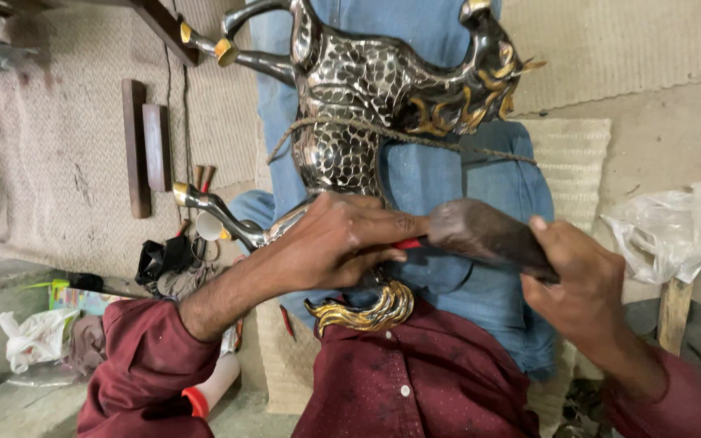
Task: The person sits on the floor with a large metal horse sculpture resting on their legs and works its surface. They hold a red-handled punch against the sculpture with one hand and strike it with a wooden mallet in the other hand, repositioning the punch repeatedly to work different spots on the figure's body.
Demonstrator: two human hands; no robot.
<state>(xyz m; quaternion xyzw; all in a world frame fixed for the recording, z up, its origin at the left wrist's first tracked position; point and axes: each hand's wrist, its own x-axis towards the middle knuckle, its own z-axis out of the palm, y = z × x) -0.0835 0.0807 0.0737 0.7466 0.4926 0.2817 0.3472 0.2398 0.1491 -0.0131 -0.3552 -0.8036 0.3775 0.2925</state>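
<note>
A shiny silver metal horse figure (350, 89) with a scale pattern and gold mane and tail lies across my lap on blue trousers, bound by a thin rope (415, 136). My left hand (330, 243) rests on the horse's rear and pinches a thin red-handled tool (407, 242) against the metal. My right hand (582, 280) grips a dark wooden mallet (480, 233), whose head sits at the butt of the red tool. The gold tail (367, 312) curls just below my left hand.
Woven matting covers the floor. Two wooden blocks (144, 150) lie at left, with small tools and a black rag (164, 255) near them. A white plastic bag (675, 231) sits at right, another crumpled bag (34, 337) at lower left.
</note>
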